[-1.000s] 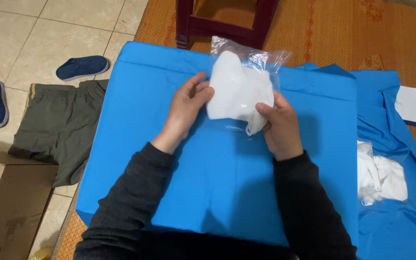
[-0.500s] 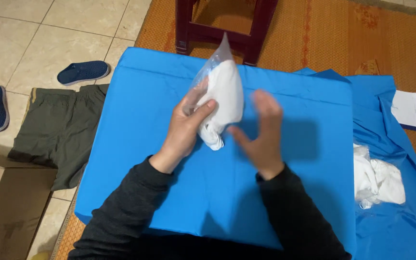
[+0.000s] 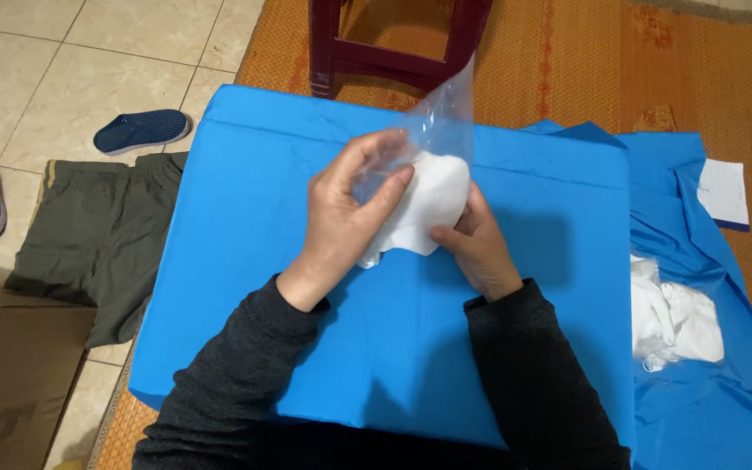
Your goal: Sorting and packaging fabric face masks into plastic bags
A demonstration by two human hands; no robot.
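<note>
A folded white cloth (image 3: 426, 202) sits partly inside a clear plastic bag (image 3: 439, 117), held above a blue cloth-covered surface (image 3: 393, 348). My left hand (image 3: 345, 209) grips the bag and cloth from the left, fingers curled over the top. My right hand (image 3: 476, 244) holds the cloth's lower right side from beneath. The bag's open end sticks up and away from me.
A dark red stool (image 3: 393, 43) stands beyond the blue surface on an orange mat (image 3: 698, 70). Bagged white cloths (image 3: 676, 318) and a white card (image 3: 724, 193) lie on blue fabric at right. Olive trousers (image 3: 97, 235), two blue shoes (image 3: 141, 130) and a cardboard box (image 3: 10, 374) are on the left floor.
My right hand, which had let go and spread open half a second ago, has come back onto the cloth. The bag has been turned so its open end points upward.
</note>
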